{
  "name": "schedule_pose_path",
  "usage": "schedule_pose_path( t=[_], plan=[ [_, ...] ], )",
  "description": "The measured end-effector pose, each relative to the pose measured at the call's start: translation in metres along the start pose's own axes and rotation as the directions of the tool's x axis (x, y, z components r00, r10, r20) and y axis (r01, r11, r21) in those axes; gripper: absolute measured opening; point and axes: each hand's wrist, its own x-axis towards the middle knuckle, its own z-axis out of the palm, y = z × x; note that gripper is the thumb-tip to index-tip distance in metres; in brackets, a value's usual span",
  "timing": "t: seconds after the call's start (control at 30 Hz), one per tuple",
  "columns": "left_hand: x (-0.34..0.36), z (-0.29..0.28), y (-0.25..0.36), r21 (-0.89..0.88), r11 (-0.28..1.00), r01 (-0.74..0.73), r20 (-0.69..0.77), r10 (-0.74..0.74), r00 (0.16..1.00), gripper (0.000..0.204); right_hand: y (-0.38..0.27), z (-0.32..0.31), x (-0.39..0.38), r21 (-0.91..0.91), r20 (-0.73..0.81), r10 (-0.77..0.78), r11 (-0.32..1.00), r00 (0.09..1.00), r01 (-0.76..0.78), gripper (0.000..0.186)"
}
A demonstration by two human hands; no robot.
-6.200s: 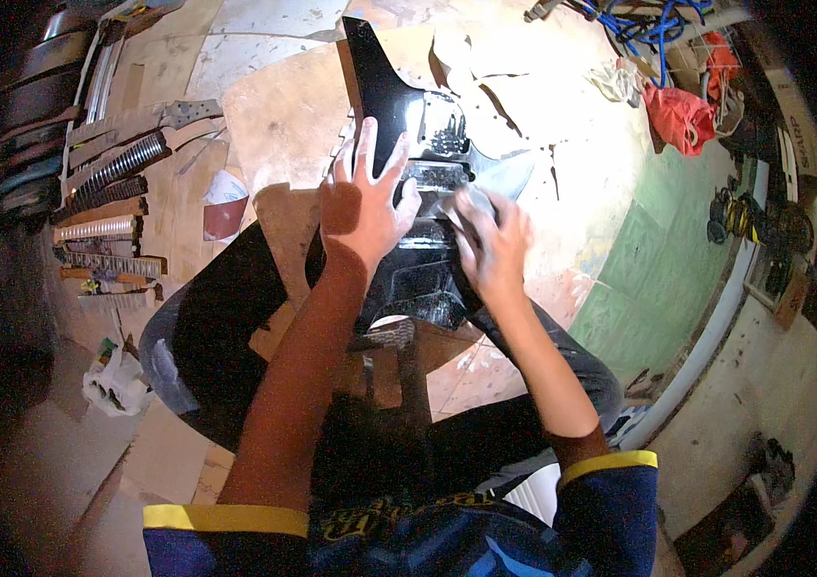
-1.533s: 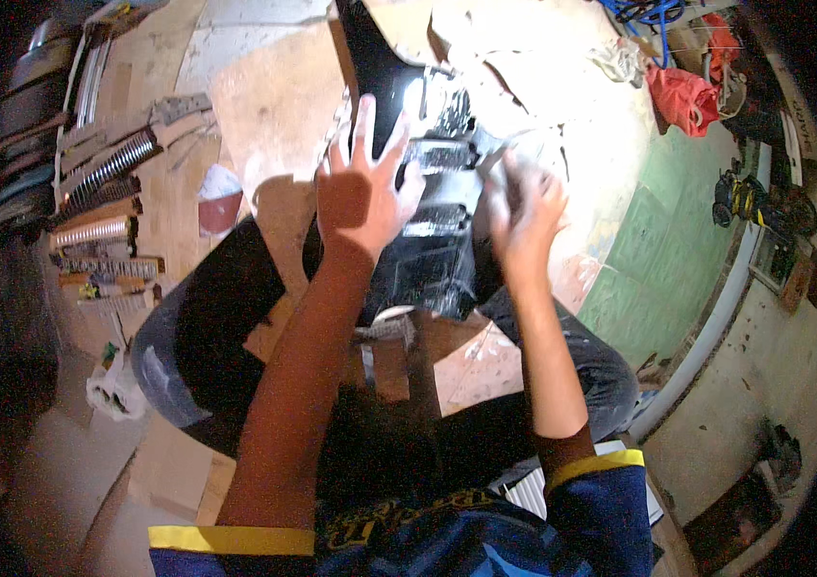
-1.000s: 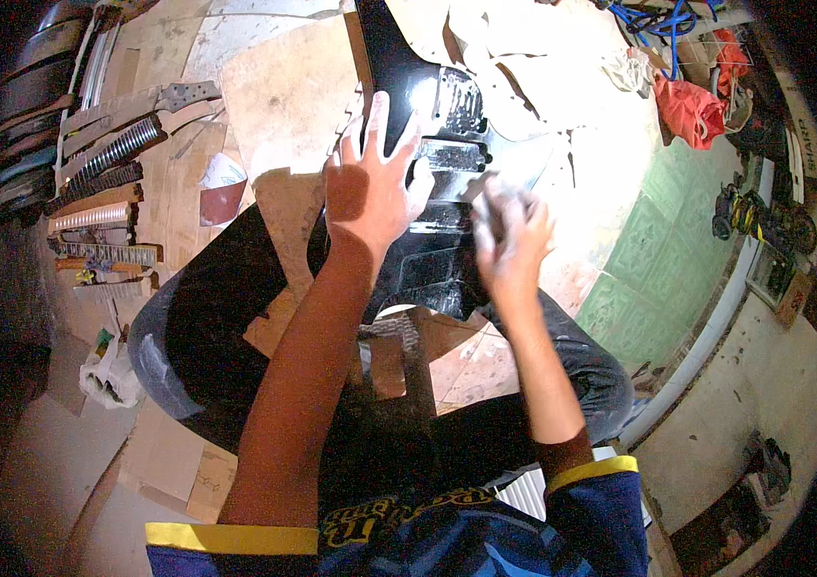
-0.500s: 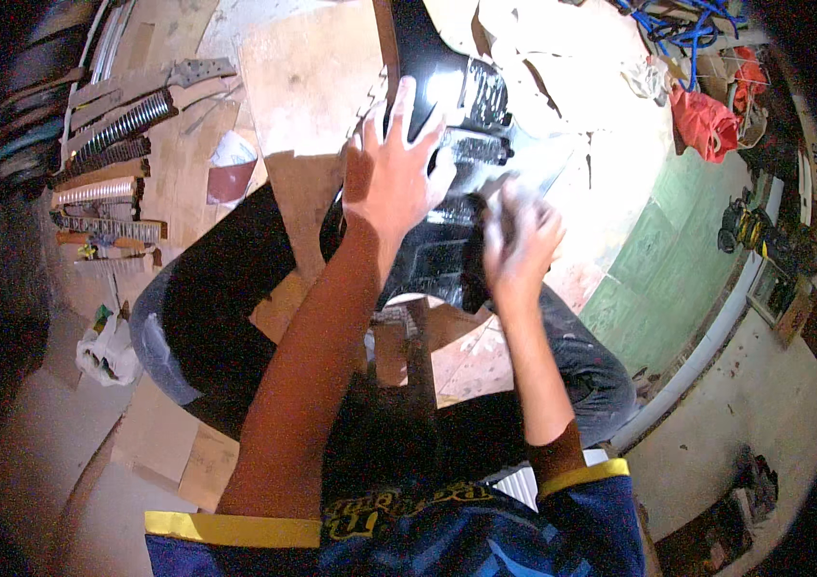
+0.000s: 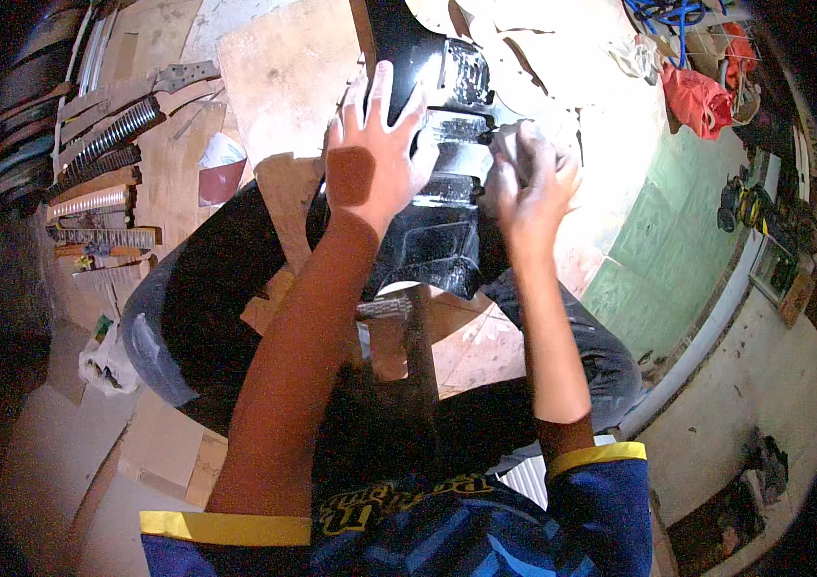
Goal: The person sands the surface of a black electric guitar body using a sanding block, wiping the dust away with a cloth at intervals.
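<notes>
A glossy black moulded part [image 5: 428, 245], long with ridges and recessed panels, lies between my legs, pale dusty smears on its surface. My left hand [image 5: 368, 178] rests on its left side, fingers spread and powdered white, holding nothing. At its right edge is my right hand [image 5: 535, 188], whitened with dust, its fingers curled and pressed together. Something pale shows at those fingers, too hidden to name. The lower end of the part sits just above a dark upright piece with a brown block [image 5: 389, 351] beside it.
Cardboard sheets [image 5: 284, 82] cover the floor ahead. At left lie a ribbed dark coil-like piece [image 5: 125, 133], several strips and a brown-and-white cup [image 5: 222, 178]. A white plastic bag [image 5: 109, 363] sits near my left knee. Rightward are a red cloth bundle [image 5: 697, 104], blue cords [image 5: 673, 14] and a black-and-yellow tool [image 5: 747, 207].
My right hand has moved up along the part's right edge, baring more of its lower panel. The left hand stays spread on the part, while the whole view has shifted slightly.
</notes>
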Motion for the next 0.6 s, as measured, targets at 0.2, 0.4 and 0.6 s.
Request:
schedule_pose_path(
  t=[0.2, 0.4, 0.6],
  plan=[
    [-0.004, -0.004, -0.006, 0.078, 0.976, -0.205, -0.024, 0.208, 0.978, 0.053, 0.002, -0.046, -0.073, 0.317, 0.303, -0.196, 0.944, 0.932, 0.095, 0.045],
    [-0.018, 0.009, 0.005, 0.056, 0.868, -0.493, 0.273, 0.462, 0.844, 0.044, 0.030, -0.070, -0.093, 0.368, 0.147, 0.031, 0.926, 0.989, -0.084, 0.047],
    [-0.037, 0.007, 0.038, -0.033, 0.963, -0.268, 0.199, 0.269, 0.942, 0.052, 0.047, -0.064, -0.112, 0.513, 0.065, 0.171, 0.839, 0.983, -0.181, 0.049]
  ],
)
